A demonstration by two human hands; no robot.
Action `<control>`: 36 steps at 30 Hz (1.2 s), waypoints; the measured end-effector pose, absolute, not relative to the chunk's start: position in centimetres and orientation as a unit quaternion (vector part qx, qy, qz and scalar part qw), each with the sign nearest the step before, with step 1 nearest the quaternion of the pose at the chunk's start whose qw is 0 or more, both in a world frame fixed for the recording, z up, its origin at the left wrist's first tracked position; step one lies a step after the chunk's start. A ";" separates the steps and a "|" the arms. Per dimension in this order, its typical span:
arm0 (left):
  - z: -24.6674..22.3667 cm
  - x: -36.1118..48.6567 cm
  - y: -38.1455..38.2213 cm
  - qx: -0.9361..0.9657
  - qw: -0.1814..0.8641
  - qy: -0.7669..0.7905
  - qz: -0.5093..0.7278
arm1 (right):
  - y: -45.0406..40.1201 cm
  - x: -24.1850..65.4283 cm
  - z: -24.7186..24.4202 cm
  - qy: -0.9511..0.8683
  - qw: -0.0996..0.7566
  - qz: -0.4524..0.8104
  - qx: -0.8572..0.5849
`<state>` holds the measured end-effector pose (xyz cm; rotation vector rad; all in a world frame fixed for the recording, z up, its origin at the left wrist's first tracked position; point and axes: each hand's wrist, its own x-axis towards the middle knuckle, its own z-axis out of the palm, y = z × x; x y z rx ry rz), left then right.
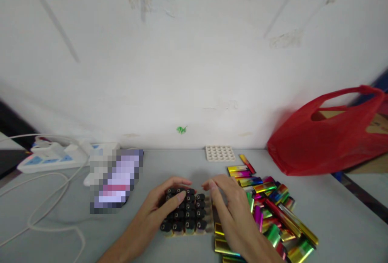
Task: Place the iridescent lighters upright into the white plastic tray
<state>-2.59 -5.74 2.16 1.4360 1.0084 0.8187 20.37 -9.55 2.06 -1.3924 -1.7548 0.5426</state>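
Observation:
Black-topped pieces (189,214) stand in rows in a pale tray (209,218) on the grey table, with the tray's right column bare of black tops. My left hand (165,204) rests at the tray's left side, its thumb lying over the black tops and its fingers apart around the far left corner. Over the right edge of the tray is my right hand (226,202), thumb and index finger slightly apart; no object shows between them. Its other fingers are hidden. Shiny multicoloured metallic sleeves (266,210) lie in a pile beside and under my right hand.
A white grid tray (220,153) lies by the wall. On the right is a red plastic bag (318,146) near a cardboard box (371,162). To the left are a phone (119,180), a white power strip (57,158) and loose white cables (48,228).

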 end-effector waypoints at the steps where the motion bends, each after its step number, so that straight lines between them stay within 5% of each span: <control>1: 2.1 -2.6 -5.8 0.606 0.572 0.430 0.348 | -9.4 20.4 1.9 -0.692 0.404 0.191 -0.566; 13: 1.3 -2.9 -5.6 0.598 0.589 0.427 0.336 | -8.4 21.6 -0.8 -0.643 0.214 -0.117 -0.726; 23: 1.1 -2.9 -5.5 0.602 0.595 0.412 0.337 | -8.3 20.8 -0.1 -0.745 0.230 0.061 -0.623; 36: 0.9 -3.1 -5.6 0.616 0.575 0.432 0.322 | -8.1 21.5 -0.1 -0.712 0.315 0.085 -0.622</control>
